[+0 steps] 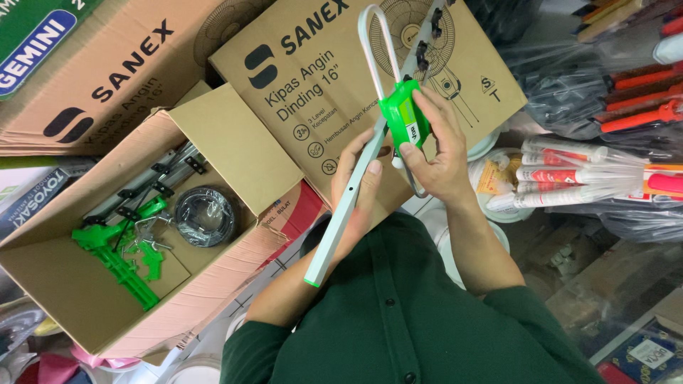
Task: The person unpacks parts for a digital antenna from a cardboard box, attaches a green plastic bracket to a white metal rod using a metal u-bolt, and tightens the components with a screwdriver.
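I hold a long pale square metal bar [346, 206] that slants from lower left to upper right. A bright green plastic block [403, 117] sits on it, with a white wire loop [376, 43] rising from the block. My left hand [358, 178] wraps the bar from below, fingers behind it. My right hand [435, 153] grips the green block, thumb on its face and fingers curled over its top. Black clips show on the bar's far end [429, 39].
An open cardboard box [235, 142] at left holds green plastic parts [117, 249], metal bars and a coil of black cable [205, 215]. Closed fan cartons [313, 78] lie behind. Wrapped sealant tubes [569, 178] and red-handled tools [640, 92] lie at right.
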